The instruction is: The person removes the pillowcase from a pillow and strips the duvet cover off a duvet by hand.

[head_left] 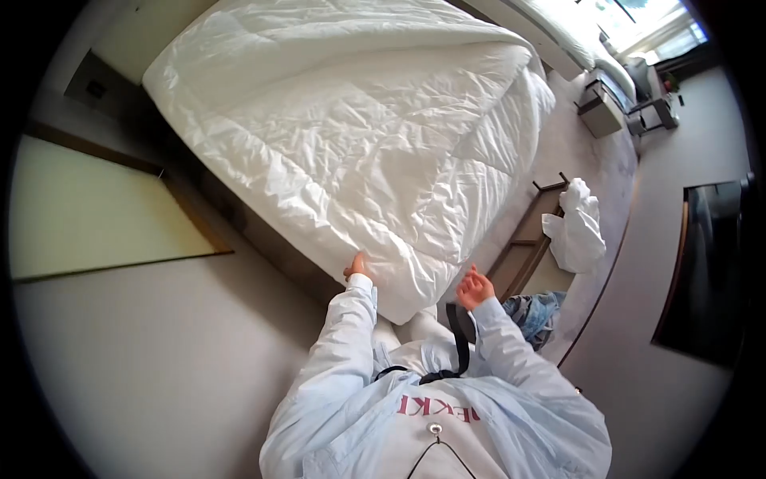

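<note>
A white quilted duvet point(351, 152), wrinkled and puffy, lies spread over the bed, with its near corner hanging down in front of my legs. My left hand point(357, 267) is at the duvet's near left edge, closed on the fabric; some of its fingers are hidden by the edge. To the right of the hanging corner is my right hand point(476, 289). Its fingers are loosely curled and slightly apart, close beside the duvet's edge, and I see nothing held in them. A black strap point(459, 339) hangs at my waist, just below the right hand.
On the right, a low wooden bench point(523, 239) carries a crumpled white cloth point(581, 227), with blue denim clothing point(536, 315) near its close end. A television point(702, 271) hangs on the right wall. Another bed point(550, 28) stands toward the window, beside a small cabinet point(600, 112).
</note>
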`<move>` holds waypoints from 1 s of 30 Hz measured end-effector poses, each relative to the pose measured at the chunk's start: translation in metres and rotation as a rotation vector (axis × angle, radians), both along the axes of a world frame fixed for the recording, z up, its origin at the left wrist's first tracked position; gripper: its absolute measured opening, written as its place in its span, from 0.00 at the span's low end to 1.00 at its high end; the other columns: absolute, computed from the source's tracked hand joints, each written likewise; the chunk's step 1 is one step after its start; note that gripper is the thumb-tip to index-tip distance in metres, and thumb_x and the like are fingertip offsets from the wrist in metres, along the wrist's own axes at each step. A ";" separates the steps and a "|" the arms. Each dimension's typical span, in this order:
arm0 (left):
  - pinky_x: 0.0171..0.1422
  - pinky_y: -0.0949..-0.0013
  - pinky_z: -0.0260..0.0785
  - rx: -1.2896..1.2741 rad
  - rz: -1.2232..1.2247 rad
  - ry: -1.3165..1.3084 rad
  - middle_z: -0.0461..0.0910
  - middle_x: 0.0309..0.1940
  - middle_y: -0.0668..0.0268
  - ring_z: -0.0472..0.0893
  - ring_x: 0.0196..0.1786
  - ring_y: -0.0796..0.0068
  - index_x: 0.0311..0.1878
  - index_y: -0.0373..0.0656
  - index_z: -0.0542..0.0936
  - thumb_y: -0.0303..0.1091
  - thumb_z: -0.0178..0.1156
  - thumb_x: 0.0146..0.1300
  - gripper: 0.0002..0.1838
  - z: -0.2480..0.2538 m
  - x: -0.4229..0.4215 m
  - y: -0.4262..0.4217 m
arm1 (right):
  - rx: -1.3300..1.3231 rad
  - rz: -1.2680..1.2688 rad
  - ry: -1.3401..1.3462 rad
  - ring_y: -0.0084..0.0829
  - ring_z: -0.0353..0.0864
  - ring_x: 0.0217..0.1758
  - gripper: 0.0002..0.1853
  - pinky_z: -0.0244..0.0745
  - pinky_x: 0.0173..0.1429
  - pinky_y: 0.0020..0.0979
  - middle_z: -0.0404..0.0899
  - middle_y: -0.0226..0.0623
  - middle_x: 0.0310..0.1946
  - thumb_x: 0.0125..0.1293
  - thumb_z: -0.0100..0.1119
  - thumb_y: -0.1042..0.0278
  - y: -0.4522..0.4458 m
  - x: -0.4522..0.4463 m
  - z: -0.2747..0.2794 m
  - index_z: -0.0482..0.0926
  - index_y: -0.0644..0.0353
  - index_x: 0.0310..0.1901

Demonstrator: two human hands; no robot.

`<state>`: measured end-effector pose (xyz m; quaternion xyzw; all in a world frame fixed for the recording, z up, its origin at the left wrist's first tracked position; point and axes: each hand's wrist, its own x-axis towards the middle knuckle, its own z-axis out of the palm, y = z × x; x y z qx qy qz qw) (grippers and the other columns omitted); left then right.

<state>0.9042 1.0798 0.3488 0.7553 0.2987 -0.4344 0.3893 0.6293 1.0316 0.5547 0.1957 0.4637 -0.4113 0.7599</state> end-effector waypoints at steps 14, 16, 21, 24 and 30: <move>0.54 0.68 0.64 -1.001 -0.016 0.120 0.69 0.53 0.61 0.71 0.51 0.67 0.56 0.38 0.65 0.59 0.41 0.61 0.33 0.273 0.010 0.000 | -1.177 0.786 1.734 0.52 0.63 0.55 0.34 0.60 0.55 0.41 0.65 0.53 0.52 0.48 0.59 0.60 0.046 0.146 -0.036 0.58 0.62 0.56; 0.58 0.68 0.61 -1.162 -0.035 0.008 0.66 0.55 0.63 0.69 0.54 0.68 0.58 0.39 0.62 0.57 0.42 0.62 0.32 0.328 0.026 0.005 | -1.134 0.938 1.504 0.53 0.72 0.43 0.29 0.68 0.44 0.42 0.75 0.51 0.40 0.48 0.60 0.61 0.027 0.175 0.015 0.64 0.61 0.52; 0.55 0.69 0.63 -1.297 -0.235 -0.473 0.69 0.51 0.60 0.71 0.51 0.70 0.54 0.36 0.65 0.56 0.48 0.59 0.32 0.527 0.070 0.041 | -1.374 0.968 0.533 0.40 0.75 0.47 0.26 0.67 0.53 0.40 0.74 0.43 0.45 0.57 0.52 0.58 0.006 0.316 0.086 0.63 0.60 0.55; 0.58 0.68 0.59 -1.339 0.065 -0.931 0.68 0.53 0.58 0.69 0.54 0.67 0.53 0.34 0.66 0.53 0.49 0.59 0.30 0.593 0.078 0.053 | -1.309 0.978 0.174 0.39 0.74 0.47 0.25 0.67 0.53 0.41 0.74 0.43 0.46 0.57 0.53 0.59 0.012 0.381 0.142 0.63 0.59 0.55; 0.60 0.67 0.57 -0.991 0.072 -1.010 0.67 0.54 0.59 0.67 0.56 0.68 0.55 0.36 0.66 0.44 0.54 0.57 0.26 0.512 0.119 0.103 | -1.058 1.128 -0.116 0.39 0.74 0.47 0.25 0.68 0.53 0.43 0.72 0.41 0.48 0.57 0.53 0.60 0.050 0.405 0.134 0.62 0.56 0.56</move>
